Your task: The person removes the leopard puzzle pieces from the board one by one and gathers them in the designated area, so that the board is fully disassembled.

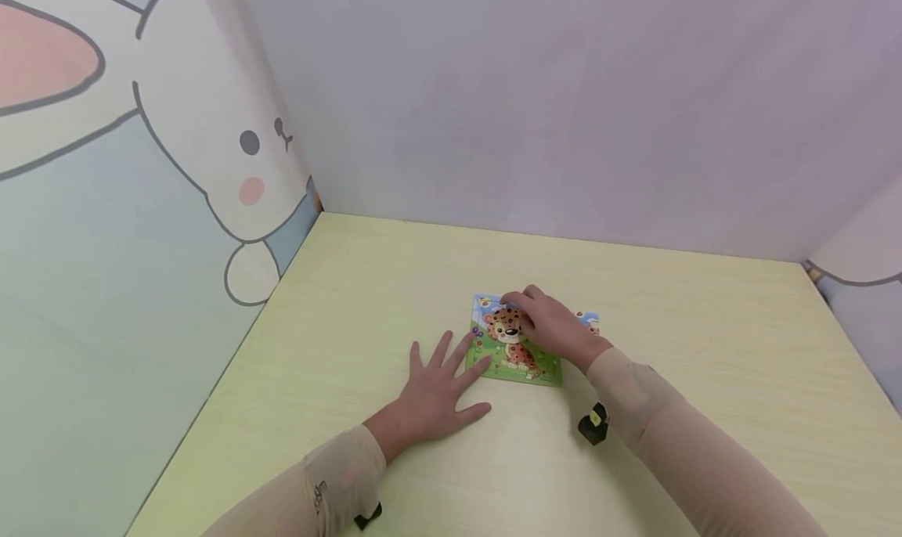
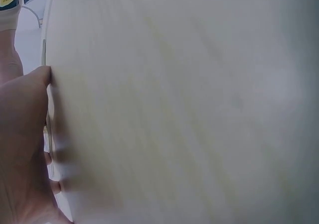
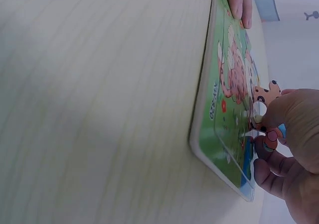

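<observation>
A flat puzzle board point(image 1: 481, 369) with a spotted cub on green grass lies on the table. My left hand point(image 1: 431, 396) rests palm down, fingers spread, two fingertips on the board's left edge. Above the board's upper right part, my right hand point(image 1: 553, 326) has bent fingers. In the right wrist view the right hand point(image 3: 301, 134) pinches a spotted orange puzzle piece point(image 3: 268, 93) between thumb and fingers at the board point(image 3: 234, 149); the fingers partly hide the piece. The left wrist view has the left hand point(image 2: 22, 144) at its left edge, against the table.
Just right of the board, beyond the right hand, a blue and orange printed part point(image 1: 590, 318) shows; the hand hides how it joins the board. The pale wood table point(image 1: 338, 326) meets a plain curtain point(image 1: 528, 114) at the back and a rabbit-printed one at the left.
</observation>
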A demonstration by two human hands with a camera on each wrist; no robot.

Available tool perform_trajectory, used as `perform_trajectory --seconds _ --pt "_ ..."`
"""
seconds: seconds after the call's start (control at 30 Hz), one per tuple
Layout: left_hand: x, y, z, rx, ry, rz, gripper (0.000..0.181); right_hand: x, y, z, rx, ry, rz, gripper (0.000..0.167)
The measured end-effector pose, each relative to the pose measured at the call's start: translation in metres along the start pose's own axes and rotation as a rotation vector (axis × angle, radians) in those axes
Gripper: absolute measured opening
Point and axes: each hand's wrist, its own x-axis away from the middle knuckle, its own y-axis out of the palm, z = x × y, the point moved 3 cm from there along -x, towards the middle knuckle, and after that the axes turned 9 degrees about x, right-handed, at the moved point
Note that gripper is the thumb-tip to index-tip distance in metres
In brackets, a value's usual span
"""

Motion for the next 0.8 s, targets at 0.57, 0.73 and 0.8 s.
perform_trajectory --seconds 0.57,0.73,0.8 --pt "-0.0002 -0.0002 0.0004 0.011 -0.003 -0.007 0.072 -0.0016 0.0001 -0.0048 0.000 0.100 -0.020 0.041" --pt "-0.0001 -0.0005 0.0007 0.011 -0.009 -0.013 0.071 -0.0025 0.0035 -0.0051 0.011 0.121 -0.005 0.041" --pt "-0.0002 -0.0004 0.0008 0.010 -0.012 -0.013 0.071 -0.0029 0.0049 -0.0050 0.010 0.136 -0.010 0.041"
